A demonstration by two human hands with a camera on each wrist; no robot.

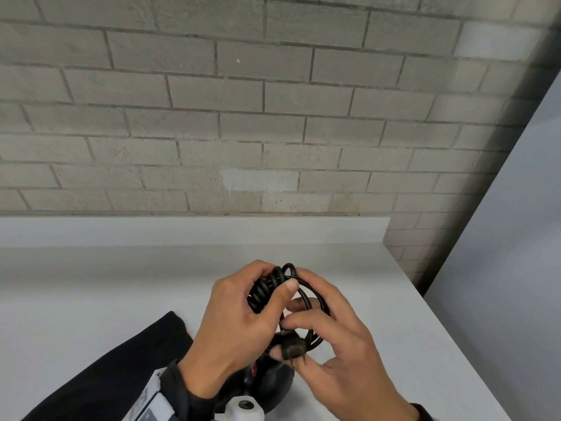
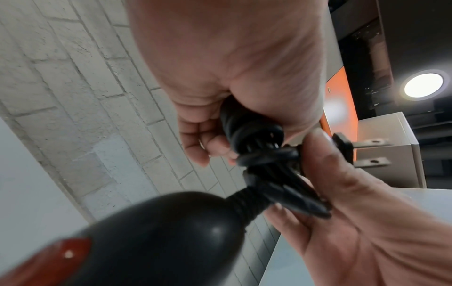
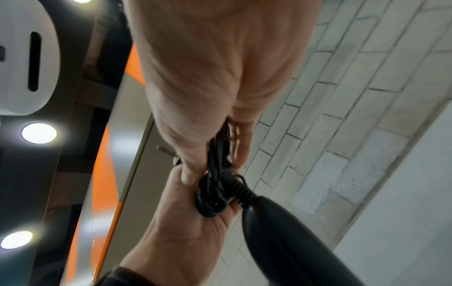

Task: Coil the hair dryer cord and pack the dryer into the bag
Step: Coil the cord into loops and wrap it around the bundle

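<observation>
While the black cord [image 1: 267, 288] sits gathered into several loops at the lower middle of the head view, both hands close around it above the white surface [image 1: 106, 284]. Fingers and thumb of the left hand [image 1: 233, 323] curl round the thick bundle of loops, thumb pressed across the front. On the other side of the loops the right hand [image 1: 340, 338] pinches the plug [image 1: 293, 349] between its fingertips; from the left wrist, the plug's two flat metal prongs [image 2: 371, 152] stick out toward the right edge of the frame. Below the hands hangs the black hair dryer [image 1: 270, 381], its ribbed cord collar [image 2: 247, 201] leading straight up into the coil and a red switch [image 2: 49, 265] showing at the lower left of that view. A black bag [image 1: 127, 360] lies flat on the surface at the lower left of the head view, partly under the left forearm. Behind the surface rises a grey brick wall [image 1: 243, 101], filling the upper frame.
</observation>
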